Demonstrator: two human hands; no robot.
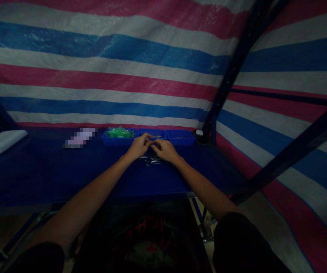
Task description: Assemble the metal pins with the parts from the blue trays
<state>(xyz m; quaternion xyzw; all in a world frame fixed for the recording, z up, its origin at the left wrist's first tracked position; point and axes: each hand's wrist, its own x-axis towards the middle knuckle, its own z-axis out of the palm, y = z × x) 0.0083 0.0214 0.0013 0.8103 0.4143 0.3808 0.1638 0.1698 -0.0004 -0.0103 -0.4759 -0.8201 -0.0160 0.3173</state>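
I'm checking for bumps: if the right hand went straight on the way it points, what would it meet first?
Most likely the left hand: the right hand points inward toward it. The middle blue tray seems to lie beyond, though depth is unclear.

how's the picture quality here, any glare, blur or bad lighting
Head view: dim overall, the black sleeves nearly featureless; head view: whitish glare on the striped sheet; head view: pixelated patch on the tabletop, detail between the hands too murky to tell.
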